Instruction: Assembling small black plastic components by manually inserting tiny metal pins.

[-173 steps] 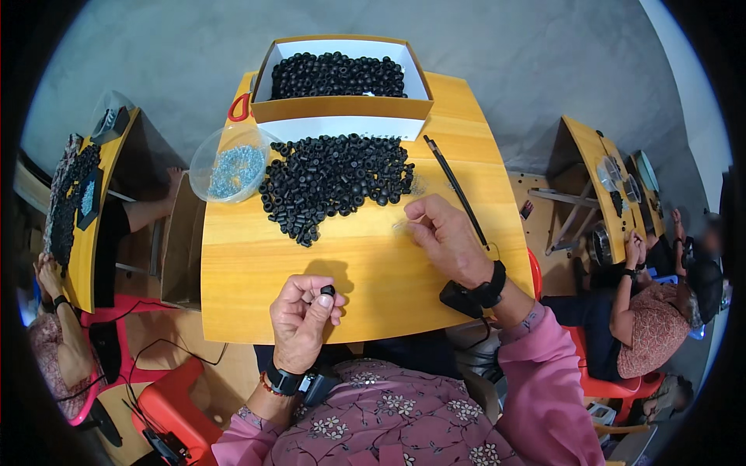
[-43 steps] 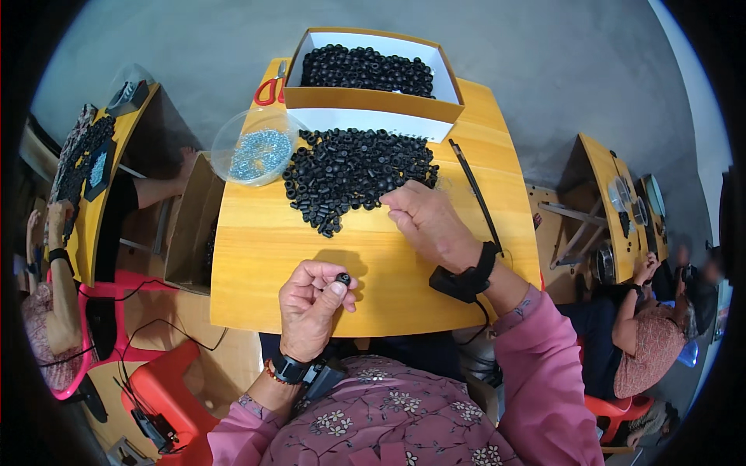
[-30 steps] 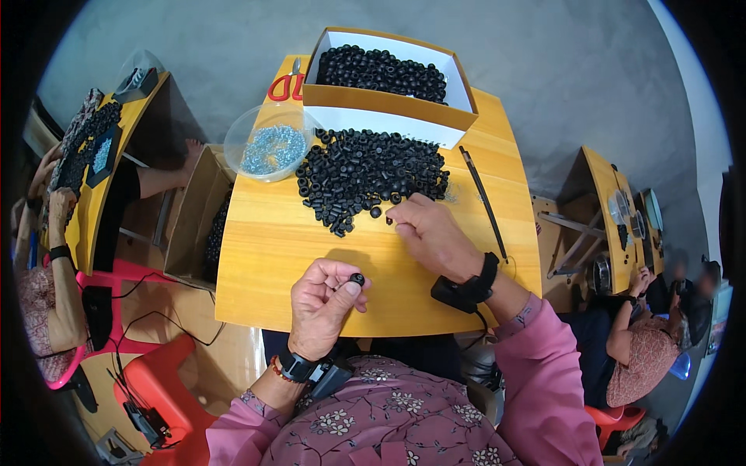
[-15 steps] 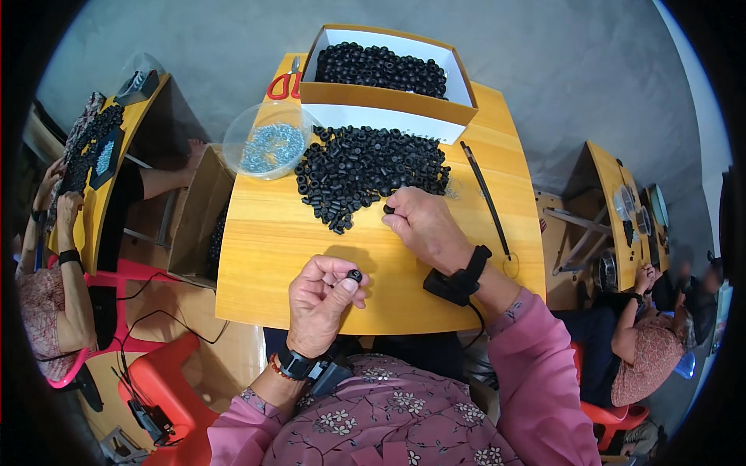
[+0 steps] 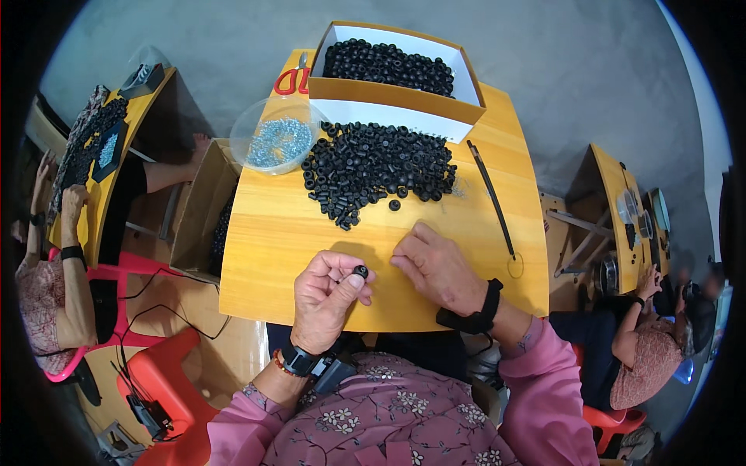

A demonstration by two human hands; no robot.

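Note:
Between the thumb and fingers of my left hand (image 5: 325, 299) is a small round black cap (image 5: 360, 271) with a hole in its top. My right hand (image 5: 437, 268) is beside it over the table, thumb and fingertips pressed together; whatever they may hold is hidden. Beyond both hands spreads a heap of small black parts (image 5: 377, 163), some round, some tube-like. One round black part (image 5: 395, 205) lies just in front of that heap. A clear plastic bowl (image 5: 242, 147) of small silvery metal pieces (image 5: 281, 142) stands left of the heap.
An open box (image 5: 404, 92) of round black parts stands behind the heap, with red-handled scissors (image 5: 292, 80) next to it. A thin black rod (image 5: 491, 198) lies on the yellow table (image 5: 264, 233) at right. A cardboard carton (image 5: 190, 225) stands at left. Other people work at side tables.
My right hand has drawn back from the heap toward my left hand, leaving a round black part on the table. My left hand still holds its cap.

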